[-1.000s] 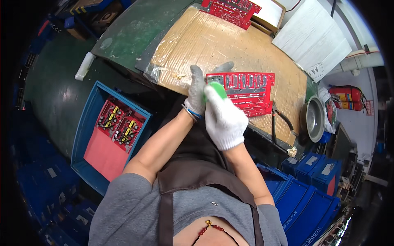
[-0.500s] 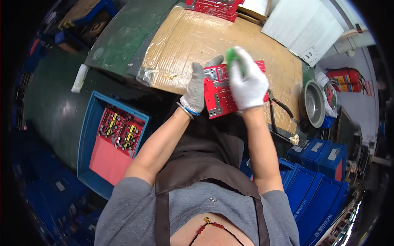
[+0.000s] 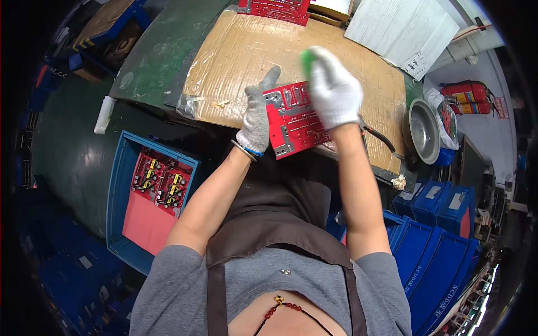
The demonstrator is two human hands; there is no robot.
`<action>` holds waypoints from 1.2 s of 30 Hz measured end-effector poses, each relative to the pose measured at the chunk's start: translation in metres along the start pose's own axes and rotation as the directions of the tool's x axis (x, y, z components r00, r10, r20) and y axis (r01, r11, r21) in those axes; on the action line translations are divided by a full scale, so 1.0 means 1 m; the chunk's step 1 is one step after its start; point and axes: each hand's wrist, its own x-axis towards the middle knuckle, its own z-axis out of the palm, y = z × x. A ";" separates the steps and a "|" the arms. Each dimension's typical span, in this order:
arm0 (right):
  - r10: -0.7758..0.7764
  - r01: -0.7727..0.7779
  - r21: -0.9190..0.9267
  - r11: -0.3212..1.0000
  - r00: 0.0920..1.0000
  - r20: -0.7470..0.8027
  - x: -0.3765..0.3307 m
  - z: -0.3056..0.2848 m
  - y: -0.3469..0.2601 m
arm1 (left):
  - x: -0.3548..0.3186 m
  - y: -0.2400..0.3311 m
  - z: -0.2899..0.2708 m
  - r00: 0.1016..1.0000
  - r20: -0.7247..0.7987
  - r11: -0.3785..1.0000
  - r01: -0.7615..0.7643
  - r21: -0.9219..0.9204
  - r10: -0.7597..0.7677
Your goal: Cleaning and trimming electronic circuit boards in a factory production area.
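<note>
My left hand (image 3: 256, 115), in a greyish work glove, grips a red circuit board (image 3: 291, 131) by its left edge. The board is tilted over the near edge of the cardboard-covered bench, with silvery solder patches and lines facing up. Over the board's upper right part is my right hand (image 3: 336, 92), in a white glove, with closed fingers round a small green object (image 3: 307, 61). Motion blurs that object, so its kind is unclear. Pliers with dark handles (image 3: 380, 139) lie on the bench just right of my right wrist, partly hidden by it.
Another red board (image 3: 274, 11) lies at the bench's far edge. A metal bowl (image 3: 423, 131) stands at the right. On the lower left, a blue bin (image 3: 114, 207) holds populated red boards (image 3: 159, 182) and a pink sheet (image 3: 147, 224). Blue crates (image 3: 428, 269) stand lower right.
My right hand and the green object have moved up and slightly left, lifting off the board's face. My left hand and the board shift slightly left in the picture, as does the whole scene.
</note>
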 end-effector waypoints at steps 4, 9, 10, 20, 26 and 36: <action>0.171 -0.170 0.018 0.985 0.977 -0.130 -0.024 -0.027 0.050 | 0.001 0.000 0.001 1.000 -0.009 0.997 -0.006 0.072 0.007; -0.042 0.039 0.023 0.999 0.985 0.169 -0.102 -0.010 -0.059 | -0.002 0.007 0.004 0.998 -0.006 0.998 0.059 -0.001 -0.059; -0.065 0.061 0.038 0.997 0.990 0.124 -0.103 -0.010 -0.052 | -0.004 0.008 0.006 0.998 0.002 0.998 0.069 0.005 -0.069; -0.060 0.060 0.005 0.998 0.992 0.111 -0.118 -0.021 -0.051 | -0.002 0.002 0.004 0.998 -0.003 0.998 0.064 0.012 -0.064; 0.223 -0.222 0.010 0.975 0.974 -0.033 -0.086 -0.051 0.016 | -0.005 0.008 0.011 0.996 -0.080 0.994 0.035 0.102 -0.027; 0.132 -0.132 -0.021 0.991 0.991 -0.013 -0.076 -0.048 0.015 | -0.006 0.008 0.004 0.997 -0.039 0.996 0.064 0.060 -0.061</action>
